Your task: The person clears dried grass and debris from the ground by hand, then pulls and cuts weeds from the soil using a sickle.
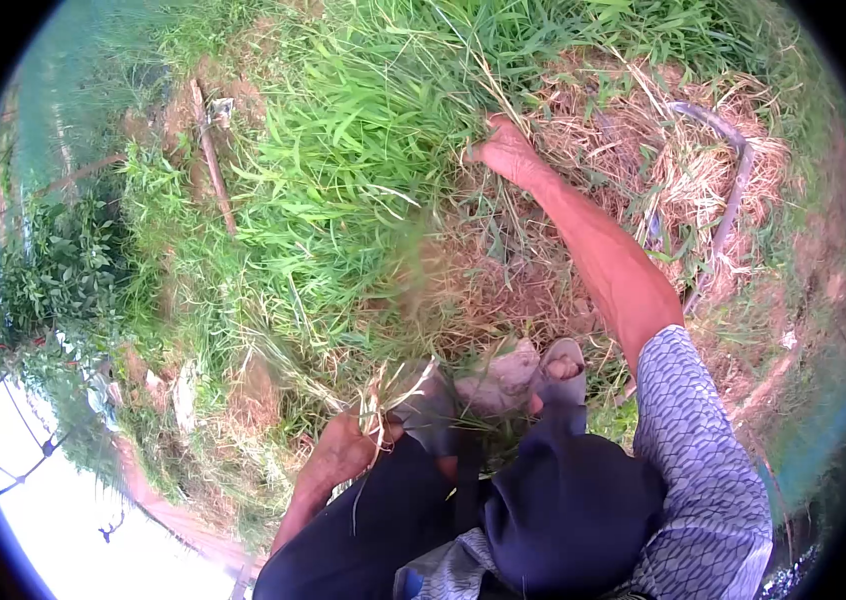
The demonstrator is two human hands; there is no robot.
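Observation:
My right hand (pixel 506 153) is stretched forward at the edge of the tall green grass (pixel 363 150), its fingers closed around some grass stems low down. Whether it also holds a tool is hidden by the blades. My left hand (pixel 345 447) is by my left knee, closed on a bunch of pulled grass (pixel 379 400) with pale, dry-looking stems that stick up out of the fist. Dry cut grass (pixel 603 150) lies on the soil to the right of my right forearm.
A grey bent pipe (pixel 743 170) lies on the dry grass at right. Near my sandalled foot (pixel 563 368) sits a pale stone (pixel 503 378). A brown stick (pixel 211 160) lies at upper left, with a leafy bush (pixel 53 260) farther left.

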